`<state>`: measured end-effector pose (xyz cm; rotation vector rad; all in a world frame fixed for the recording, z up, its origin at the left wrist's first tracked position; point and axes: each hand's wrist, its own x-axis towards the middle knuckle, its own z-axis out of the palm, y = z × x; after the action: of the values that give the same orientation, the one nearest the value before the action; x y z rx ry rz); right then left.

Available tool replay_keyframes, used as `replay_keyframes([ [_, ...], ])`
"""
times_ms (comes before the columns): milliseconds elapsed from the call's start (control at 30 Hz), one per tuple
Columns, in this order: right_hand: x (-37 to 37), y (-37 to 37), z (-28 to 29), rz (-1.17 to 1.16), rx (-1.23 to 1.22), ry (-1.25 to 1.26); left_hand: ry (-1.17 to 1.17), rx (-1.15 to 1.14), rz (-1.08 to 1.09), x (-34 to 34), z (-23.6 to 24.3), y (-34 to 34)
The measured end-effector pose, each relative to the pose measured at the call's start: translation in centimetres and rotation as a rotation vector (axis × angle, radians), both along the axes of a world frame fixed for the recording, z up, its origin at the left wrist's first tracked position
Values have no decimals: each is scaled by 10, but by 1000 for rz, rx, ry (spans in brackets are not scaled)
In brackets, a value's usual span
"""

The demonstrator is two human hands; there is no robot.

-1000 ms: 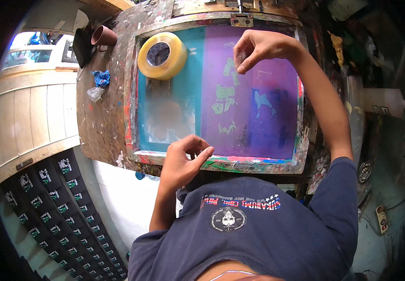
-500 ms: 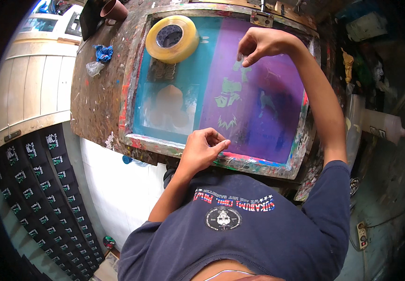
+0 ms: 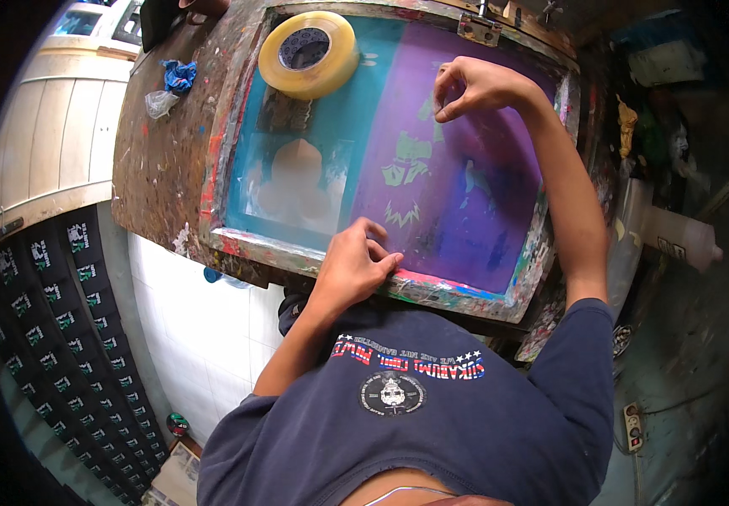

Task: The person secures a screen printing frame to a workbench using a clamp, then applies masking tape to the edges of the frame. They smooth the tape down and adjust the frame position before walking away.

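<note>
A wooden-framed printing screen point(image 3: 250, 246) lies on the bench, its mesh teal on the left and purple on the right with pale green design shapes point(image 3: 406, 160). My left hand point(image 3: 356, 266) is closed in a pinch over the frame's near edge. Higher up, my right hand point(image 3: 478, 88) pinches above the purple mesh, wrist bent. Between the two pinches runs what looks like a strip of clear tape, so transparent that its edges barely show. A wide yellowish roll of clear tape point(image 3: 335, 72) rests on the screen's far left part.
Crumpled blue plastic point(image 3: 180, 76) and a clear scrap point(image 3: 160, 104) lie on the paint-stained bench point(image 3: 149, 173). A metal hinge clamp point(image 3: 479, 29) grips the frame's far side. At right is a translucent bottle point(image 3: 680, 236). Dark printed pieces point(image 3: 69, 337) hang in rows at lower left.
My view has shifted slightly, so the screen sits a little lower and further left. Both hands keep their pinches, the right one slightly lower over the mesh.
</note>
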<state>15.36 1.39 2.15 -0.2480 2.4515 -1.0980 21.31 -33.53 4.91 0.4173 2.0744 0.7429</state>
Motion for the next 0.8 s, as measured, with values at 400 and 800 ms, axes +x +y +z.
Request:
replay_keyframes([
  [400, 1, -5, -4, -7, 76, 62, 58, -17, -46, 4, -3, 5],
  [800, 6, -5, -24, -28, 115, 242, 198, -129, -102, 7, -14, 16],
])
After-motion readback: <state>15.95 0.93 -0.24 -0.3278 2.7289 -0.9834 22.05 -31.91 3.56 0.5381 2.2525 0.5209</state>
